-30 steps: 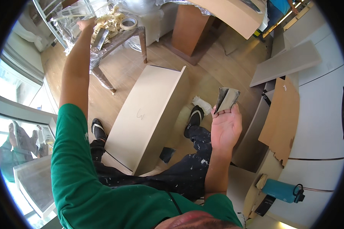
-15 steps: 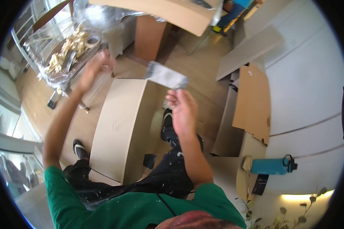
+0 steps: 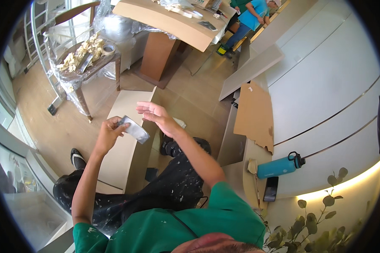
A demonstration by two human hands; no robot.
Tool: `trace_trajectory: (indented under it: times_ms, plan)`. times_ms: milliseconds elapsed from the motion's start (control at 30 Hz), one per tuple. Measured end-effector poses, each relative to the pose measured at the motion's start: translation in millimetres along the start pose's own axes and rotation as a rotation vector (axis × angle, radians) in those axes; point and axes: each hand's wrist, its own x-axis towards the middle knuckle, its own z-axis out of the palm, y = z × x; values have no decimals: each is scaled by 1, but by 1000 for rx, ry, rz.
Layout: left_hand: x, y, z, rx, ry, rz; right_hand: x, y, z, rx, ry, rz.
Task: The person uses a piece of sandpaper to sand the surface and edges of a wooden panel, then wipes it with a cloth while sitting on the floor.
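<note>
My left hand (image 3: 112,130) pinches a flat, grey-and-white rectangular piece (image 3: 136,129) by one end. It resembles a scraper blade with pale smears, but I cannot tell its exact kind. Just to the right, my right hand (image 3: 154,114) is open, its fingers stretched out toward the left, apart from the piece. Beneath both hands stands a long beige panel-like box (image 3: 114,164) between my legs, partly hidden by my hands and forearms.
A plastic-wrapped chair (image 3: 78,76) at far left carries pale shavings (image 3: 86,50) and a tape roll (image 3: 108,49). Ahead is a cardboard-covered table (image 3: 169,21). Torn cardboard (image 3: 254,116), a blue bottle (image 3: 278,168) and a phone (image 3: 271,188) are right. A person in blue (image 3: 251,17) is far back.
The flat piece has passed from my right hand to my left. My left hand came down from beside the chair, and my right hand shifted left with its fingers opened.
</note>
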Motion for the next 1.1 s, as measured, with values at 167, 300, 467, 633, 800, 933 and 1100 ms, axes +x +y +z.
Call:
trace_trajectory:
  times_ms: [167,300,467,633,800,933,1100]
  plan:
    - [10,-23,15,-292,59,-64,25,16,17,-18,-239,181]
    - [52,-81,19,-392,25,-173,37,49,-19,32,-49,352]
    - [77,-241,-28,393,508,-109,80,91,-100,-1018,-103,189]
    - [56,-326,-68,930,703,-329,108,133,-161,-1437,-179,-85]
    - [27,-332,-95,876,721,-672,147,154,-140,-1673,-554,-209]
    - [38,-328,-93,865,656,-678,145,180,-157,-1731,-635,-155]
    - [40,-315,-93,836,633,-736,189,198,-233,-2014,-372,-122]
